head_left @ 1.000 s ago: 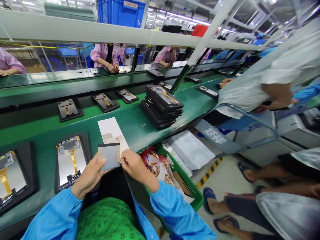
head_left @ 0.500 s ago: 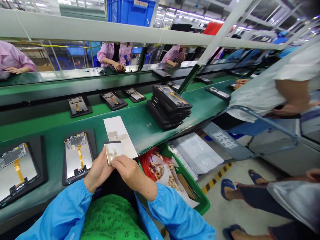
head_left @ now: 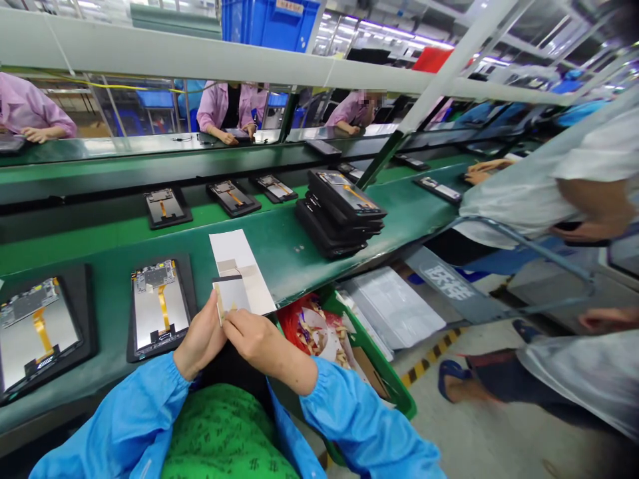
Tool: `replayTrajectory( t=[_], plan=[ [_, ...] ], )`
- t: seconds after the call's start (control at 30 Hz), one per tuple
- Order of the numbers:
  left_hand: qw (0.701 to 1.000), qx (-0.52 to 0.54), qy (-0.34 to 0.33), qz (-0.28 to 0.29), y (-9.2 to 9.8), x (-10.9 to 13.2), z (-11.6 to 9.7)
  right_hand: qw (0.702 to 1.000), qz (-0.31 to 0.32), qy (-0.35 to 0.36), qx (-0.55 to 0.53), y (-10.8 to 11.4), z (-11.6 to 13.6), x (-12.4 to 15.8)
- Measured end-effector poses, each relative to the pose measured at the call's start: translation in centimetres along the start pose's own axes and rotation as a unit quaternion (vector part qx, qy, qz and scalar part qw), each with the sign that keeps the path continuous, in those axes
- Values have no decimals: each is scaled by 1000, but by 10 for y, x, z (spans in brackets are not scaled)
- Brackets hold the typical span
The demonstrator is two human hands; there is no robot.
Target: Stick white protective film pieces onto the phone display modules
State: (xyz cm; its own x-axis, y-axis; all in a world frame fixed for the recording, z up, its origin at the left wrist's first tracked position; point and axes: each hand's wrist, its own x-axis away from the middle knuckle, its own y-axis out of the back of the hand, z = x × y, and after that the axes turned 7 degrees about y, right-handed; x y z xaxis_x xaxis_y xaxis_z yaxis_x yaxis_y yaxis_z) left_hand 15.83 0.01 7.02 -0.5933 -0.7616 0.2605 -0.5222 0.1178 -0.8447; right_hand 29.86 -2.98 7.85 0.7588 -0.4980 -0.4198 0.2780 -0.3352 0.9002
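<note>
My left hand (head_left: 202, 339) holds a flat silver battery (head_left: 230, 293) by its left side, fingers closed. A black band runs along the battery's far edge, a tan strip of tape (head_left: 218, 303) lies along its left edge, and a thin wire shows beyond the band. My right hand (head_left: 257, 339) pinches at the battery's near edge; the fingertips hide what exactly is between them. Beneath and beyond the battery lies a white card (head_left: 232, 245) with a greyish band. Left of my hands, an opened tablet (head_left: 150, 309) with an orange ribbon cable rests on the green bench.
Another opened tablet (head_left: 40, 326) lies at far left. A stack of tablets (head_left: 339, 219) stands on the bench to the right. More tablets lie on the green conveyor (head_left: 110, 229). A green bin (head_left: 402, 392) of scraps is below the bench edge. Co-workers sit opposite and at right.
The battery has tilted, so its silver face shows more plainly. Both hands stay close together on it. The view has shifted slightly, and a co-worker's feet at lower right have moved.
</note>
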Motion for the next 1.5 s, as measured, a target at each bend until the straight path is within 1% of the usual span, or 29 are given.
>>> replayTrajectory(
  t=[0.13,0.27,0.33,0.4,0.43,0.5,0.57,0.6,0.63,0.67,0.7,0.73,0.8,0.83,0.87,0.9,0.93,1.0,1.03,1.07,1.13,1.2,1.23,1.27,1.3,1.33,1.37,1.43,1.5],
  plan=[
    [1000,-6,0,-18,0,0,5,1000,10,10,22,-2,3,3],
    [1000,-19,6,-16,3,1,8,1000,15,-5,14,-10,5,8],
    [999,-29,11,-18,5,2,11,998,-11,-41,-40,-16,4,10],
    [999,-40,9,-23,7,3,14,983,-58,-118,-132,-21,-1,11],
    [999,-49,7,-24,8,5,15,965,-86,-170,-180,-23,-6,14],
    [997,-76,9,-25,8,8,19,914,-134,-286,-255,-25,-21,26],
    [994,-102,26,-30,7,11,21,859,-171,-410,-256,-26,-41,54],
    [993,-111,33,-35,7,12,21,835,-167,-473,-225,-26,-52,74],
    [992,-114,39,-41,8,13,21,813,-153,-533,-177,-25,-63,98],
    [992,-114,42,-46,9,14,21,795,-112,-584,-120,-25,-72,123],
    [991,-113,43,-49,10,15,20,777,-51,-623,-74,-24,-80,148],
    [991,-113,44,-51,10,15,20,758,-11,-650,-49,-22,-84,170],
    [992,-112,42,-48,10,15,20,724,59,-687,-22,-20,-84,199],
    [992,-112,39,-42,9,14,22,712,76,-698,-19,-19,-79,203],
    [993,-112,33,-34,7,14,24,710,82,-699,-25,-19,-72,200],
    [993,-113,23,-23,4,13,28,722,66,-686,-54,-19,-63,188],
    [993,-115,9,-13,1,13,31,746,30,-656,-109,-19,-52,170],
    [990,-138,-26,-1,-4,14,36,791,-70,-538,-283,-18,-25,123],
    [984,-169,-46,-4,-5,16,36,794,-107,-467,-374,-17,-12,98],
    [973,-219,-69,-13,-5,20,34,789,-128,-411,-439,-16,1,73],
    [926,-354,-121,-52,1,32,23,765,-155,-369,-504,-16,21,32],
    [861,-450,-187,-143,13,50,5,719,-180,-380,-553,-18,33,2],
    [842,-456,-211,-196,21,60,-5,688,-184,-382,-589,-20,37,-10],
    [840,-434,-219,-241,30,70,-14,659,-178,-376,-627,-22,40,-20],
    [854,-393,-208,-270,39,80,-23,643,-159,-357,-659,-25,41,-30],
    [876,-343,-187,-283,49,90,-30,649,-126,-327,-675,-28,40,-39],
    [898,-294,-163,-284,59,100,-36,681,-85,-288,-668,-30,38,-48],
    [921,-211,-141,-296,78,119,-46,795,-11,-214,-568,-37,26,-68],
    [916,-158,-144,-341,96,137,-55,908,25,-151,-390,-46,7,-90]
  ],
)
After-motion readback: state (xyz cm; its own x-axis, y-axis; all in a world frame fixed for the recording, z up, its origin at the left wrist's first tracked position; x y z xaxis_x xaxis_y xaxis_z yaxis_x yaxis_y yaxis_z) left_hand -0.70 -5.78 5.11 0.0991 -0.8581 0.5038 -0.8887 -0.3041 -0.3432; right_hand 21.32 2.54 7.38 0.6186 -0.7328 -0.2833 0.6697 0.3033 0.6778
